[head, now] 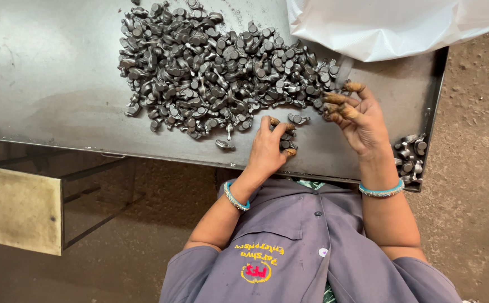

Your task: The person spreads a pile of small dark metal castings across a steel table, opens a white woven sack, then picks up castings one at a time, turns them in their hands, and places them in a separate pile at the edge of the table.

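A big heap of small dark grey metal parts (216, 67) lies on a grey steel table (48, 78). My left hand (268, 150) rests near the table's front edge, its fingers curled down over a few of these parts (287, 140) just below the heap. To the right, my right hand (361, 120) is turned palm inward with the fingers spread. Its stained fingertips touch the heap's right end, and nothing shows in its palm. One loose part (225, 145) lies apart, left of my left hand. Both wrists carry blue bangles.
A second small pile of the same parts (410, 156) sits at the table's front right corner. A white plastic bag (390, 25) lies over the far right of the table. The raised table rim (439, 95) borders a dirt floor. A beige panel (17, 207) stands lower left.
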The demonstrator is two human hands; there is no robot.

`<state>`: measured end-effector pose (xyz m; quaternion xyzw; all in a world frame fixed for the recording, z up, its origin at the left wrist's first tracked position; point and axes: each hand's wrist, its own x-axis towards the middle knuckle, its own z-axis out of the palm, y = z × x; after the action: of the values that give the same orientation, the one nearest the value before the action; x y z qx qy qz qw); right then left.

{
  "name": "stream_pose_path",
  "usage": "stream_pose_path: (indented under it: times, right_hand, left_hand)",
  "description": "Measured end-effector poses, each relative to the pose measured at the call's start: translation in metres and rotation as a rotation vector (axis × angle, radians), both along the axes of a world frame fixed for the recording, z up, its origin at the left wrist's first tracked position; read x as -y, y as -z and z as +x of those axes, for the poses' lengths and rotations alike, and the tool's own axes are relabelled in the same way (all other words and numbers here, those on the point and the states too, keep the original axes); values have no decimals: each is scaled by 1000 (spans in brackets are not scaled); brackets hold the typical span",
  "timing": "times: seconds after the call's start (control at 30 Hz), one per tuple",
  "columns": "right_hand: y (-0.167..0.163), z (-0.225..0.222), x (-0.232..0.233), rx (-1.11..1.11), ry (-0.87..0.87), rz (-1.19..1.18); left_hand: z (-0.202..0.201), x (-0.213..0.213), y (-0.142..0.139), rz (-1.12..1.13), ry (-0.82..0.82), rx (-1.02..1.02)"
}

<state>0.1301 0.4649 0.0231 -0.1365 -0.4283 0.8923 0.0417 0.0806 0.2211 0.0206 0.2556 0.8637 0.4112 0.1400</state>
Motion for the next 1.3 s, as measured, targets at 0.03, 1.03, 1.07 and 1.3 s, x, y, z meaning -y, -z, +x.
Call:
stream_pose_path:
  times: [0.03, 1.03, 1.07, 1.3]
  right_hand:
    - [-6, -5, 6, 6, 10, 103]
    - [59, 43, -1, 324, -111, -95]
    - [56, 41, -2, 325, -134, -82]
    - [16, 20, -11, 169, -231, 100]
  left_hand:
    - [0, 0, 0, -7, -2, -2]
    - [10, -27, 28, 690, -49, 562]
    - [10, -27, 30, 701, -61, 660]
    - [4, -11, 22, 452, -29, 158]
